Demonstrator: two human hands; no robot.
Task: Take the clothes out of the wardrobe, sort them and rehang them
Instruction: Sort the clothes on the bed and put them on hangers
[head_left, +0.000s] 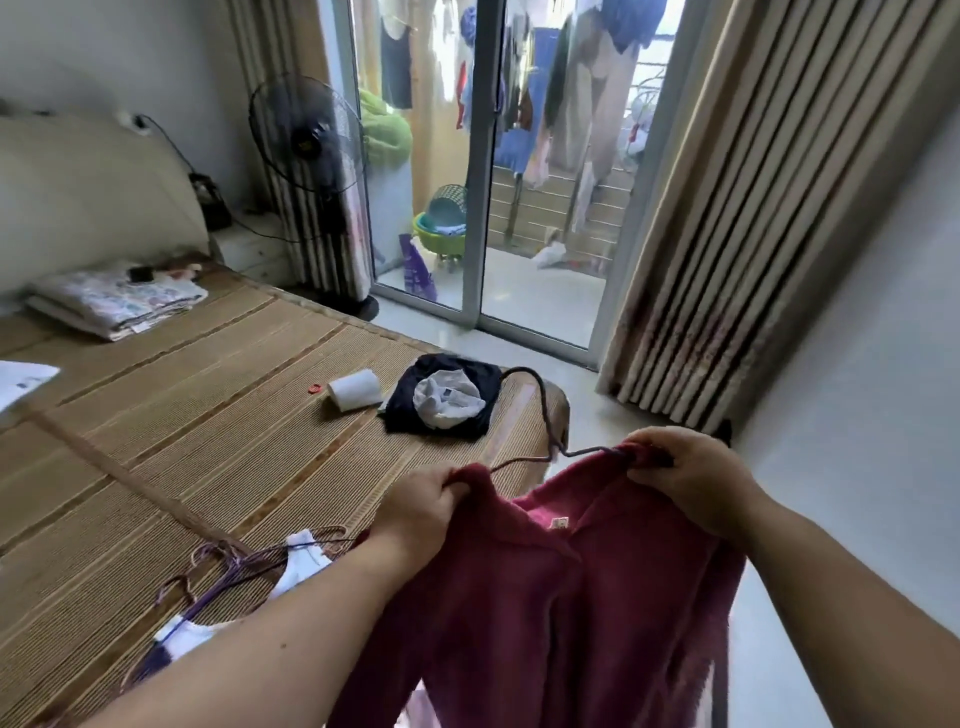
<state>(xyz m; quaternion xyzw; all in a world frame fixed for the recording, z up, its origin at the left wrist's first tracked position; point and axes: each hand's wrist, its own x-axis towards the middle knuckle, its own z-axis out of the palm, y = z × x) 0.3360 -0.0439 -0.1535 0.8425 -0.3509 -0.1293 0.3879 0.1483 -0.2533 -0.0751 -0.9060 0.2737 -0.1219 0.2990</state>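
Through the head camera, looking down, my two hands are set apart in the lower middle of the frame, each clamped on a shoulder of the dark red fleecy top (545, 597). My left hand (415, 506) has its fingers curled over a bunched fold of the top's left shoulder. My right hand (691, 478) grips the right shoulder together with the end of a thin dark wire hanger (543, 400). The hanger's hook rises toward the frame's centre, above the collar. The top hangs down from my grip over the near corner of the bed, a small pale label showing at its neckline. The bed, covered by a woven brown bamboo mat (182, 415), fills the left half of the frame. On it at lower left, just beside my left forearm, lies a tangle of purple wire hangers (228, 571) with white clothing caught in them. At the middle of the frame a crumpled navy garment (405, 410) sits on the mat with a pale grey cloth (447, 400) on top. Just left of it lie a white paper roll (356, 388) and a small red object (314, 388). A folded flower-print blanket (114, 306) lies at middle left. At the top stand a black pedestal fan (306, 140), a sliding glass door (483, 208) with laundry hanging beyond it, and a striped beige curtain (753, 234) on the right.
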